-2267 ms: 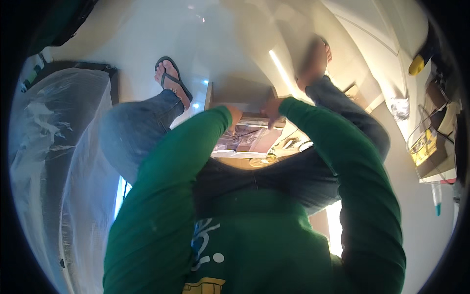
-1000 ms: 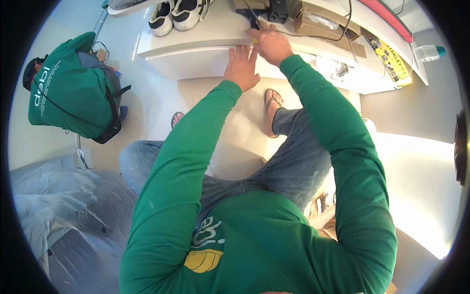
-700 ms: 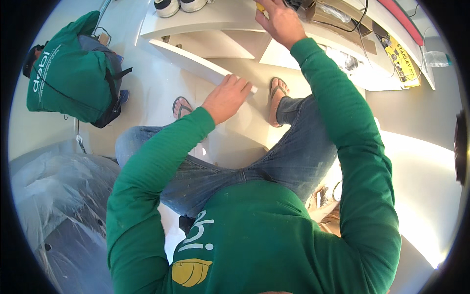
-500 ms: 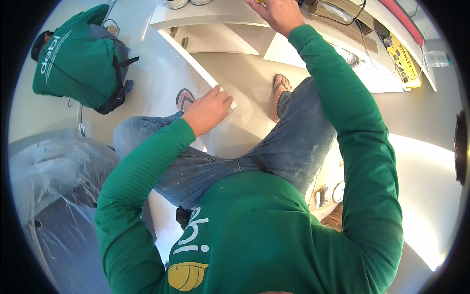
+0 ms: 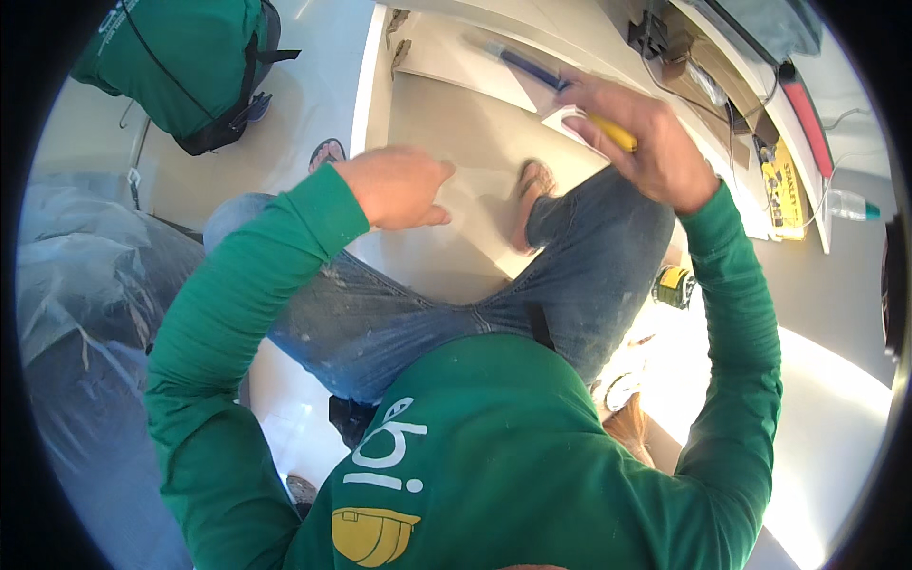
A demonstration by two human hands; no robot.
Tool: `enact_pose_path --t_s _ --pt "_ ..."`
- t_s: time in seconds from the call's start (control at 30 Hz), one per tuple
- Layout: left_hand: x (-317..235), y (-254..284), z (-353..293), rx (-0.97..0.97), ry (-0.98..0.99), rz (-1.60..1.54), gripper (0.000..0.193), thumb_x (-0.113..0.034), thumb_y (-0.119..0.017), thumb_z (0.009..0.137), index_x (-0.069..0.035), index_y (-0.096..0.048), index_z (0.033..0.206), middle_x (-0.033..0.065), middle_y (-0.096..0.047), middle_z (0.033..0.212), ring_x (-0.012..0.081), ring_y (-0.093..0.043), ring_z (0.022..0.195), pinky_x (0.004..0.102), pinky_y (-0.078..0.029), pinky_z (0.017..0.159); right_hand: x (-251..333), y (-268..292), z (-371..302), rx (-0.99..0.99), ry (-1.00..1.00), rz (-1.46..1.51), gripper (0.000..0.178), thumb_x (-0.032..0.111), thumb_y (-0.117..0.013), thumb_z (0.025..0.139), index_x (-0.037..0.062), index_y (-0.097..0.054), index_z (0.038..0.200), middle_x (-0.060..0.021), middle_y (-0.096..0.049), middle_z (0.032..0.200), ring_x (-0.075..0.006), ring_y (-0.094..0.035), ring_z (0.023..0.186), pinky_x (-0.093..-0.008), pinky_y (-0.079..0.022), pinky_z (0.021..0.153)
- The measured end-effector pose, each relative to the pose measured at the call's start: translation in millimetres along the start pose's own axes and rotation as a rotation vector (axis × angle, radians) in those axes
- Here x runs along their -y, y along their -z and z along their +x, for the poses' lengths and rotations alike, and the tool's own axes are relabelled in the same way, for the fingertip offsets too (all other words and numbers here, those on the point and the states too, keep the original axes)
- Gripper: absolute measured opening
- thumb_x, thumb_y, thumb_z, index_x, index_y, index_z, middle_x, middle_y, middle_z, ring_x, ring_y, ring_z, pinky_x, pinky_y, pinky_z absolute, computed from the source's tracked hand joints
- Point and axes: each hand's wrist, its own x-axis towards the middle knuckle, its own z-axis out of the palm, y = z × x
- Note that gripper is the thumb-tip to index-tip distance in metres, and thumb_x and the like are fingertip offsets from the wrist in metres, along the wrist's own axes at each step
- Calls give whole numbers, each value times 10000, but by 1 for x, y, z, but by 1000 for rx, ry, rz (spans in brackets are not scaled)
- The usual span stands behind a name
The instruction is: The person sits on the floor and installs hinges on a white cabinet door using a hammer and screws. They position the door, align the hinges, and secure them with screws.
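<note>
In my right hand [image 5: 646, 133] is a long hand tool [image 5: 532, 69] with a dark section and a yellow end; its pale far tip is blurred, so I cannot tell its exact kind. My fingers wrap round its middle, over my right knee. My left hand [image 5: 399, 187] hovers above my lap near the left knee. Its thumb and fingers are apart with nothing between them. Beyond it stands the white edge of a cabinet panel [image 5: 370, 90], apart from the fingers. Two dark metal hinges [image 5: 401, 52] sit along the panel's inner side.
At the right, a white shelf holds cables, a cardboard box [image 5: 708, 90] and a yellow package [image 5: 785, 195]. A plastic bottle [image 5: 848, 204] lies beside it. Plastic sheeting [image 5: 104, 256] covers something at the left. A person in green [image 5: 185, 71] bends at the upper left.
My right hand has come down and nearer from the top edge, bringing the tool into view. My left hand has left the panel's end and moved slightly left. The view has shifted.
</note>
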Motion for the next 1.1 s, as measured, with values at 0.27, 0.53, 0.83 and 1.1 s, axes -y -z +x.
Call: enact_pose_path --t_s 0.27,0.53,0.83,1.1 --pt "36 32 -2 -305 26 -134 617 -366 -723 985 -8 -549 1456 234 -744 1098 461 -696 1044 512 -545 978 -104 -127 87 354 -443 354 292 331 -683 1057 52 -738 1126 -140 -708 759 -292 -683 636 -394 -560 628" --pt "83 22 -4 -380 122 -408 591 -281 -773 962 -24 -569 1453 254 -713 1174 472 -665 1088 503 -541 953 -239 -261 112 -417 -962 1107 336 310 -568 1103 -6 -663 1036 -92 -671 752 -211 -662 609 -340 -610 656" --pt "92 19 -10 -430 223 -462 596 -211 -822 908 -58 -601 1441 259 -693 1210 480 -658 1088 501 -550 932 -193 -311 134 -126 -813 927 291 263 -715 1016 -19 -770 1066 -151 -755 798 -242 -735 697 -351 -606 690" --pt "94 27 -9 -370 274 -503 689 -178 -848 854 -57 -590 1482 240 -696 1247 473 -664 1091 475 -549 947 -403 -325 119 -46 -499 -620 374 411 -626 1049 60 -753 1073 -189 -778 925 -406 -748 863 -496 -610 802"
